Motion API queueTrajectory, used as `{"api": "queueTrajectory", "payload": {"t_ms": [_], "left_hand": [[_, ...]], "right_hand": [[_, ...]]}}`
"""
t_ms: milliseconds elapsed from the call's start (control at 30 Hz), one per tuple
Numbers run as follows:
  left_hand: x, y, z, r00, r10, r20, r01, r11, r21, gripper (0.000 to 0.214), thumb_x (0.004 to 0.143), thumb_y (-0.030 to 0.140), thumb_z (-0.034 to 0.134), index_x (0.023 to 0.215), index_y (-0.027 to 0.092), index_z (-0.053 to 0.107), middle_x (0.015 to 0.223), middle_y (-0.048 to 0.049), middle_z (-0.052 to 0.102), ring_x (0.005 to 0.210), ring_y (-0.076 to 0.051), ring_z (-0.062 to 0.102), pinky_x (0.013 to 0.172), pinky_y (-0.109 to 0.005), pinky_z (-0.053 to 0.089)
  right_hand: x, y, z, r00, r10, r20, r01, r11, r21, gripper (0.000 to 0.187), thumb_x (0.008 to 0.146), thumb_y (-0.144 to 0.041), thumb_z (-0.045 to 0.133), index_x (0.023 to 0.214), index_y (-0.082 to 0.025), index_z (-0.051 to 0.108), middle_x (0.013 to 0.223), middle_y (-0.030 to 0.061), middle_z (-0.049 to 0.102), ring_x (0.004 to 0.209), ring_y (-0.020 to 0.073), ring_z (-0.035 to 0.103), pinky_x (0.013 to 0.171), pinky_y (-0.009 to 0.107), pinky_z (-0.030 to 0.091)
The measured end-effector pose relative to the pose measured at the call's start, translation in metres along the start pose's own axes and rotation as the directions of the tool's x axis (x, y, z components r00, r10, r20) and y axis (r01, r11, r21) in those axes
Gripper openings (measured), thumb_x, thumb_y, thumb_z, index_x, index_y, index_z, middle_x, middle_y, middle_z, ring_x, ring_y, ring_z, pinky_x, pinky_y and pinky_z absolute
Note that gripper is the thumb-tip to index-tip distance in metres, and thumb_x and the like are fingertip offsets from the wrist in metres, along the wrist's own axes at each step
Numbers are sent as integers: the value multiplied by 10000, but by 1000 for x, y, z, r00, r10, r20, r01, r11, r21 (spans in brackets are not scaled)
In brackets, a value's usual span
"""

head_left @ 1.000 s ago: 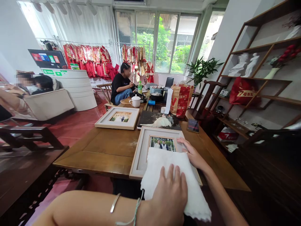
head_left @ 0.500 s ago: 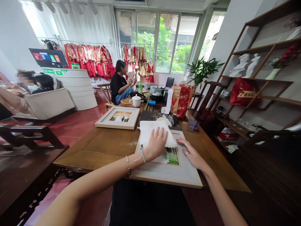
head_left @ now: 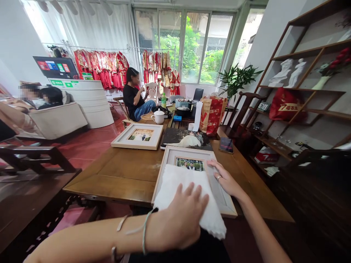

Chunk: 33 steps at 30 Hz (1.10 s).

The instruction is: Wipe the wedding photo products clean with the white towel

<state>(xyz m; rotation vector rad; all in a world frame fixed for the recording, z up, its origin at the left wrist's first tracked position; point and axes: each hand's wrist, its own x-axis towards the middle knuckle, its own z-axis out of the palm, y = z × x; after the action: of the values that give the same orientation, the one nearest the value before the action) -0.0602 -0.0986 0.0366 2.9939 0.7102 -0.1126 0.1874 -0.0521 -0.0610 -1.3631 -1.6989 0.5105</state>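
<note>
A white cloth [head_left: 189,180] lies over the lower part of a pale picture frame [head_left: 221,199], its near corner hanging past the front edge. My left hand [head_left: 182,212] presses on this cloth with fingers spread and flat. On the frame's right side rests my right hand [head_left: 223,179], a ring on one finger, fingers stretched toward the photo. Above the cloth, the upper strip of the photo [head_left: 191,164] shows people before greenery; the rest is covered. Just behind the frame is a dark photo album [head_left: 172,137] with a large pale shape on its cover.
Another framed picture [head_left: 119,140] lies at the wooden table's [head_left: 120,171] far left. Farther back are a white lidded cup [head_left: 158,117], a red paper bag [head_left: 212,115] and a phone [head_left: 226,145]. A person in black [head_left: 134,95] sits beyond. Shelves [head_left: 298,89] stand at right.
My left hand has pulled the cloth toward me, from the frame's upper part to its near edge, uncovering the top of the photo. My right hand stays put. The seated person has leaned back.
</note>
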Motion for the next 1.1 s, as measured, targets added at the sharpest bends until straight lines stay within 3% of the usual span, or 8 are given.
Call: {"api": "queueTrajectory", "payload": {"t_ms": [100,200,400,533,633,833,1000,1100], "left_hand": [[-12,11,7,997,17,74,-17,1000,6,715,780,320,558,1395,93,273,1448,-222,246,1310,-402,233,980,-631,287],[-12,11,18,999,8,44,-9,999,30,766,767,310,568,1414,83,227,1461,-232,197,1319,-423,189,974,-663,265],[17,-24,22,988,-143,-59,151,977,148,725,738,209,582,1384,88,276,1452,-213,246,1322,-371,228,1009,-593,268],[41,-54,16,976,-171,-132,191,968,162,657,729,182,607,1333,161,347,1392,-174,362,1289,-313,316,992,-528,319],[53,-66,17,954,-199,-224,247,946,212,572,757,158,580,1297,184,392,1340,-163,417,1279,-328,322,993,-548,289],[58,-73,29,926,-95,-365,225,917,331,505,812,84,456,1308,154,394,1377,-150,384,1332,-329,221,1044,-537,203],[53,-81,29,960,-139,-245,209,933,292,554,773,104,492,1317,140,393,1360,-155,408,1286,-342,308,985,-496,322],[38,-66,24,965,-180,-192,229,934,273,597,753,143,522,1333,129,380,1344,-180,421,1268,-379,324,965,-539,322]], "right_hand": [[3,2,1,1000,4,3,-4,1000,-3,416,779,-149,410,1161,-267,526,1325,50,482,1348,212,287,1128,470,167],[3,-1,0,1000,11,9,-11,1000,-9,421,775,-143,406,1161,-263,525,1332,50,477,1352,207,280,1129,463,165],[-5,-10,-3,1000,24,12,-24,1000,-7,426,777,-139,404,1159,-278,530,1336,37,476,1349,201,286,1128,461,172],[-12,-11,-2,1000,23,11,-22,1000,-11,428,773,-141,410,1161,-275,531,1328,40,481,1345,207,293,1127,469,169],[-15,-7,-1,1000,15,10,-15,1000,-10,430,777,-140,406,1166,-281,524,1328,37,477,1342,202,300,1128,465,172],[-14,1,3,1000,19,16,-19,1000,-22,419,781,-141,404,1165,-265,518,1336,48,469,1350,208,283,1129,466,171],[-13,-1,0,999,29,22,-29,999,-25,415,784,-136,397,1158,-267,519,1329,46,478,1353,206,277,1130,467,168],[-12,-5,-3,999,26,23,-25,999,-31,418,788,-134,392,1162,-268,518,1329,44,480,1351,200,281,1132,459,165]]}}
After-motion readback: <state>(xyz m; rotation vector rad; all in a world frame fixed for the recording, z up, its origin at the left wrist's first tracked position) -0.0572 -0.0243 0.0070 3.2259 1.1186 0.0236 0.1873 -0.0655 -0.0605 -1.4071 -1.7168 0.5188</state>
